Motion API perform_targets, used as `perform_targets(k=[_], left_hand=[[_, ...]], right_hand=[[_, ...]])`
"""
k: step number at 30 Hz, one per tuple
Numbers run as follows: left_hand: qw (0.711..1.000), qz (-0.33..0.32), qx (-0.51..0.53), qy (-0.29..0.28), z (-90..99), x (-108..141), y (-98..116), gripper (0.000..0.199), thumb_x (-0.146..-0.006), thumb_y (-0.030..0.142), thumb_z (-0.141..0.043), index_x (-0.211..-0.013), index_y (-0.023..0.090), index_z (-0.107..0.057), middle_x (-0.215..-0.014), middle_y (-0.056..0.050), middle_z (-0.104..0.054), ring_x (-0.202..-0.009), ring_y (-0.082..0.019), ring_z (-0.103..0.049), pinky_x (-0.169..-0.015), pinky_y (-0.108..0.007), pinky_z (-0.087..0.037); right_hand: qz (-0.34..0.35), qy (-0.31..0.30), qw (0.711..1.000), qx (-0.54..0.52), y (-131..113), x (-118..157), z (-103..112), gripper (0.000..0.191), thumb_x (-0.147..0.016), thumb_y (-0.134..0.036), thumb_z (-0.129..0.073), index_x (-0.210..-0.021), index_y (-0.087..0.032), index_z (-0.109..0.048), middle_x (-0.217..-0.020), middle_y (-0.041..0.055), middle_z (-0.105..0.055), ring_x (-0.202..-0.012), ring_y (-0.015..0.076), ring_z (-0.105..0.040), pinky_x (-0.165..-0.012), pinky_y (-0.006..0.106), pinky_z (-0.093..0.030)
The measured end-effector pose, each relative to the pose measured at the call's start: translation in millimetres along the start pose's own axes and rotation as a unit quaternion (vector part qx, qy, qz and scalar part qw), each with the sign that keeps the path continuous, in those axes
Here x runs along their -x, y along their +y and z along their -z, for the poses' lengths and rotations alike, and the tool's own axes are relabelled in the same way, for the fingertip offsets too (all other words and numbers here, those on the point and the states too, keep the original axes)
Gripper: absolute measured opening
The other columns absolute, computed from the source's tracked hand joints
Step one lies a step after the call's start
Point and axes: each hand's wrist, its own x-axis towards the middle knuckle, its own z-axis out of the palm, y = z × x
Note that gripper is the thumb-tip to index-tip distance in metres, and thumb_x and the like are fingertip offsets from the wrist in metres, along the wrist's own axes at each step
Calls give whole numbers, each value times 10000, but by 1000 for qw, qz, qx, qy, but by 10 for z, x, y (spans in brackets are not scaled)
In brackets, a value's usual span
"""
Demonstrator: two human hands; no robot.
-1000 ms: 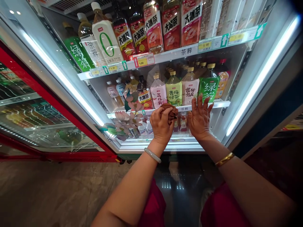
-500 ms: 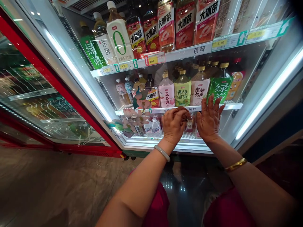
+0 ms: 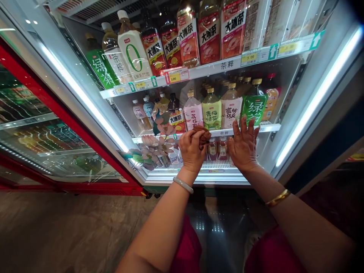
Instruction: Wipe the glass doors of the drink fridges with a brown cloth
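A crumpled brown cloth is bunched in my left hand, whose fingers curl around it. Both hands are at the glass door of a lit drinks fridge, in front of its middle and lower shelves. My right hand lies flat against the glass with its fingers spread, in front of the green tea bottle. Behind the glass, a pink-labelled bottle stands above my left hand. Beside it are a yellow-green bottle and a pale pink bottle. A flower decal is on the glass left of my left hand.
Large tea bottles line the upper shelf, which has a price-tag strip. To the left stands another fridge with a red frame. Brown tiled floor lies below. A bright light strip runs down the right side.
My left hand has moved left across the glass with the cloth, which now shows more. My right hand stays spread on the glass. The view has shifted slightly.
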Motion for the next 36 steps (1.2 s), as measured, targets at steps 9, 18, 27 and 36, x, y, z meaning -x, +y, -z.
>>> perform_targets(k=[9,18,27,36], left_hand=[[971,-176,17,-161,-184,294,238,284,-937,253,-664,-1216,291,-702,-1182,-64,-692,-1137,-255,-588,-929,-387,-454],[998,57,-36,-3,109,12,-59,440,-801,146,-734,-1229,237,-691,-1259,-120,-623,-1217,-308,-539,-1070,-478,-414],[988,-138,-23,-67,-127,265,167,278,-904,218,-699,-1162,315,-729,-1178,-57,-699,-1145,-260,-592,-979,-412,-423],[995,-62,-4,-80,-138,257,273,347,-865,203,-708,-1206,265,-716,-1226,-97,-674,-1188,-297,-559,-992,-430,-435]], right_hand=[[-11,8,1000,-6,-20,3,-59,780,-981,-294,-476,-1663,-270,-99,-1753,70,-44,-1618,313,63,-1272,693,-85],[16,23,1000,5,-6,8,-15,781,-999,-286,-444,-1664,-306,-34,-1754,17,-53,-1620,276,60,-1293,645,-109],[0,26,1000,4,-57,-8,-53,829,-985,-268,-500,-1664,-296,-26,-1754,52,-36,-1617,304,70,-1281,677,-98],[9,23,1000,8,-39,-6,-23,824,-999,-253,-475,-1661,-313,12,-1753,50,-42,-1618,308,43,-1281,672,-120]])
